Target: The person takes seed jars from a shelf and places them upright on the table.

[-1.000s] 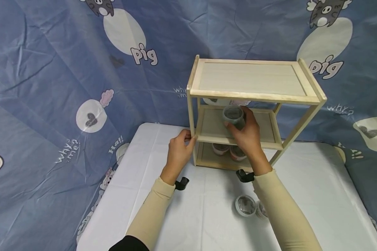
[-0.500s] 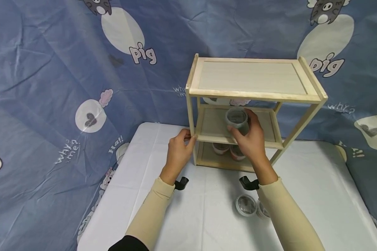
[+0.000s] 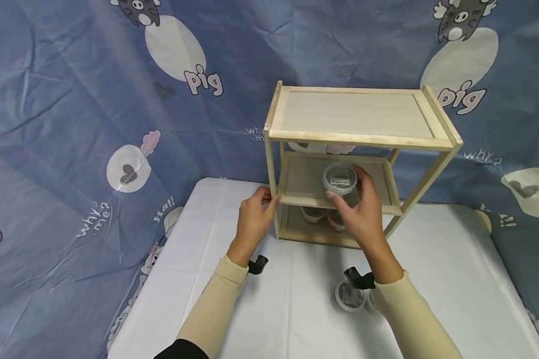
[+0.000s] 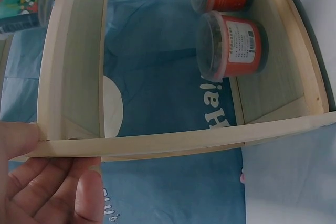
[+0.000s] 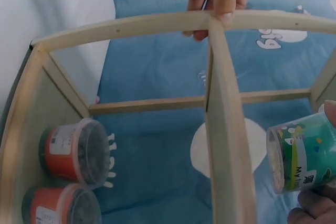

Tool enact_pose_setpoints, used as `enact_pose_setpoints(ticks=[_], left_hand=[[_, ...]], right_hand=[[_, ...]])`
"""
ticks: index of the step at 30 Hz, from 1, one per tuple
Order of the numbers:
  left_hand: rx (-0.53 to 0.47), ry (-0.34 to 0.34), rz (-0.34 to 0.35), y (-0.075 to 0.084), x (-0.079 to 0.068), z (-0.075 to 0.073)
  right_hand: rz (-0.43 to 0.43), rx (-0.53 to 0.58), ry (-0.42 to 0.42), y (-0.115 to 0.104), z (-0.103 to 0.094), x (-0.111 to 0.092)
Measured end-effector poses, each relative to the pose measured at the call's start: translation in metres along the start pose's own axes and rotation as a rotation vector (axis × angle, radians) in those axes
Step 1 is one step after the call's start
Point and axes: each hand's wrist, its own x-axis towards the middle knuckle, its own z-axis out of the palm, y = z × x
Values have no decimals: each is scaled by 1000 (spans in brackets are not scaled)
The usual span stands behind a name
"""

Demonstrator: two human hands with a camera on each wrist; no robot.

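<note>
My right hand point(image 3: 363, 209) grips a clear plastic jar with a green printed label point(image 5: 303, 153), thumb on the near side and fingers on the far side. In the head view its round clear lid point(image 3: 340, 178) overlaps the middle tier of the wooden shelf rack point(image 3: 355, 114). A gap shows between jar and middle tier in the right wrist view. My left hand point(image 3: 255, 214) pinches the rack's front left post where the middle tier joins it, thumb on one side, fingers on the other. Two orange-labelled jars stand side by side on the bottom tier, the nearer one point(image 4: 239, 45) showing a white sticker.
Two more clear-lidded jars are on the white table point(image 3: 233, 309) in front of the rack: one point(image 3: 350, 295) in view, the other point(image 3: 374, 303) partly behind my right sleeve. A blue printed cloth point(image 3: 94, 89) hangs behind the rack and along the left.
My right hand has drawn the jar toward me and slightly right, and its lid now tips more toward the camera. The left hand keeps its place on the post.
</note>
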Motion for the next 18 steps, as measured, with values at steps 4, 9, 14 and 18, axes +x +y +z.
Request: enact_pose_setpoints(ticks=[4,9,14,18], left_hand=[[-1,-6,6,0,0,0],[3,0,26,-1,1,1],[5,1,26,-2,1,1],[3,1,22,-1,0,1]], right_hand=[[-8,35,-1,-30,-2,-6],[-16,73,-11,-31,-5,-13],[12,85,-22,-14,-9,-27],[21,61,-24,-15,-12,-38]])
